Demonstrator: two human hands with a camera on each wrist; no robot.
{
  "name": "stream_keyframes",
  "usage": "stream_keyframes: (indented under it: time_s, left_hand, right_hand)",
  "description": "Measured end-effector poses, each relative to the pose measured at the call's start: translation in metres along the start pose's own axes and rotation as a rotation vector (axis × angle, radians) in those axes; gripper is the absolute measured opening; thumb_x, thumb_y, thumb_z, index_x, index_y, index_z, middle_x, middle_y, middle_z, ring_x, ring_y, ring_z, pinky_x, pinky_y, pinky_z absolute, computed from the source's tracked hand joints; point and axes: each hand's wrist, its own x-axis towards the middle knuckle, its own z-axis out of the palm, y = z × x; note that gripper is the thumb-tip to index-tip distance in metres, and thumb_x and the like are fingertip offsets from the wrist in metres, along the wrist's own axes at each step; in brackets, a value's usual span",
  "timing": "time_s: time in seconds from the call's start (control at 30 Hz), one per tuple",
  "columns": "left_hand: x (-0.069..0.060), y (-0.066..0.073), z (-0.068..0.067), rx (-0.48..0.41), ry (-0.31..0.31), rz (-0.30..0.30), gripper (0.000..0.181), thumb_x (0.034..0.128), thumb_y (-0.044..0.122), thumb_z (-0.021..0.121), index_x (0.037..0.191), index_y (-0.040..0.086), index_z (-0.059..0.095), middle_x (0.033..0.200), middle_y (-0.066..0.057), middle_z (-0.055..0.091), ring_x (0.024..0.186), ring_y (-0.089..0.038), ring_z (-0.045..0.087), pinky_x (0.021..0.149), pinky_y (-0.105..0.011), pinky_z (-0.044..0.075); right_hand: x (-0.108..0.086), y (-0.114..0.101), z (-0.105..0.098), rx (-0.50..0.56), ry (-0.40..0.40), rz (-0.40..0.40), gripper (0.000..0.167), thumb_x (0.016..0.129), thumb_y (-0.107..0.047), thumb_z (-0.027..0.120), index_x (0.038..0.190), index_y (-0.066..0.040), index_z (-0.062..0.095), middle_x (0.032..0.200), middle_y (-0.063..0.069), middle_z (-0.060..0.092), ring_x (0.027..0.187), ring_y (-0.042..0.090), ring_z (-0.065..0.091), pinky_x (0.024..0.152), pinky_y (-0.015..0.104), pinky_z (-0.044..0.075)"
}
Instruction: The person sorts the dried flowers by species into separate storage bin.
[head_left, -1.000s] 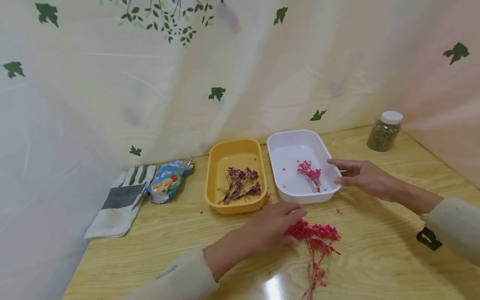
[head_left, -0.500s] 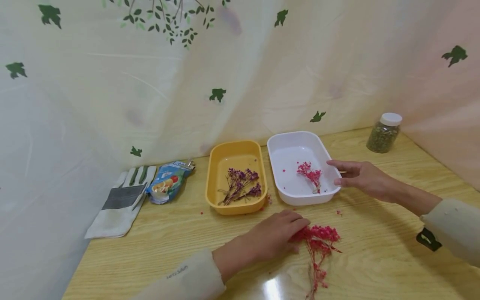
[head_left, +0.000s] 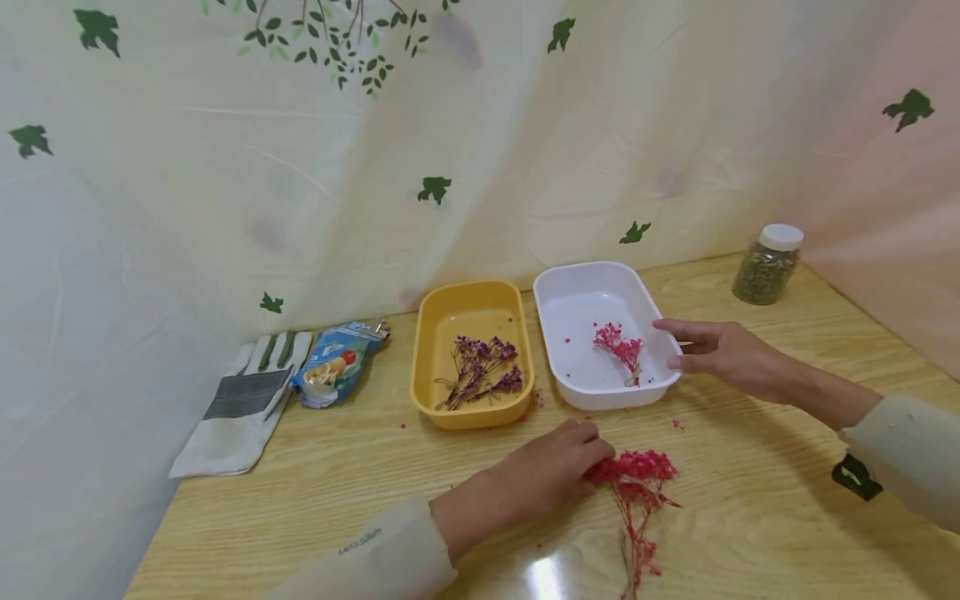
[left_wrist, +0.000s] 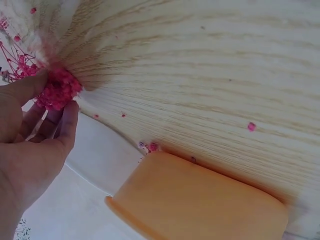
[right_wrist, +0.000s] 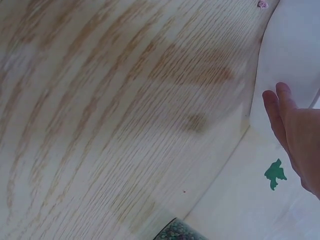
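In the head view my left hand (head_left: pixel 551 468) is at the left side of a bunch of pink dried flowers (head_left: pixel 641 471) on the table. The left wrist view shows its thumb and fingers pinching the pink flower heads (left_wrist: pixel 59 90). My right hand (head_left: pixel 738 358) touches the right side of a white tray (head_left: pixel 551 333), near its front corner. Its fingers lie fairly straight against the outer wall in the right wrist view. A small pink sprig (head_left: pixel 621 350) lies inside that tray. Left of it stands a yellow tray (head_left: pixel 422 350) holding purple dried flowers (head_left: pixel 483 367).
A white and grey glove (head_left: pixel 240 408) and a blue packet (head_left: pixel 337 367) lie at the left. A white-lidded jar (head_left: pixel 767 267) stands at the back right. A black clip-like thing (head_left: pixel 857 477) is by the right sleeve. A patterned curtain (head_left: pixel 495 150) hangs behind the table.
My left hand has moved slightly right, then a little back, beside the pink flowers. The lower stems have shifted slightly. My right hand stays at the white tray.
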Motion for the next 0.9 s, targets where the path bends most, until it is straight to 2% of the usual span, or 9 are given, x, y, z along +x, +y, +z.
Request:
stream_keyframes:
  time_s: [0.2,0.53,0.77,0.9]
  left_hand:
    - [0.0,0.001,-0.001,-0.006,0.024,0.008,0.022,0.0877,0.013,0.069,0.109,0.013,0.064,0.097,0.005,0.052,0.092,-0.005,0.051,0.084,-0.01,0.041]
    - [-0.002,0.004,-0.013,-0.053,0.056,0.006,0.024,0.0898,0.016,0.068,0.113,0.013,0.065,0.101,0.004,0.056,0.095,-0.005,0.053,0.085,-0.01,0.041]
    - [-0.002,0.007,-0.022,-0.068,0.128,0.042,0.028,0.087,0.016,0.072,0.113,0.011,0.065,0.101,0.003,0.056,0.088,-0.001,0.05,0.079,-0.006,0.039]
    - [-0.002,0.007,-0.025,-0.064,0.138,0.045,0.029,0.0864,0.016,0.073,0.113,0.01,0.065,0.102,0.003,0.056,0.088,-0.002,0.051,0.08,-0.006,0.04]
  right_hand:
    - [0.001,0.0,0.0,0.03,-0.006,-0.007,0.061,0.095,-0.019,0.061,0.147,0.0,0.035,0.15,0.027,0.029,0.126,0.044,0.045,0.088,0.022,0.05]
    - [0.001,0.0,0.0,0.034,-0.004,-0.009,0.061,0.095,-0.019,0.062,0.146,0.001,0.035,0.15,0.027,0.03,0.126,0.044,0.045,0.086,0.02,0.049]
    - [-0.001,-0.001,0.0,0.023,-0.006,0.0,0.062,0.095,-0.021,0.062,0.147,0.0,0.036,0.15,0.026,0.03,0.127,0.045,0.044,0.088,0.024,0.05]
    - [-0.001,0.0,0.0,0.028,-0.01,-0.002,0.061,0.095,-0.02,0.062,0.147,0.0,0.035,0.15,0.027,0.03,0.126,0.045,0.044,0.089,0.025,0.05]
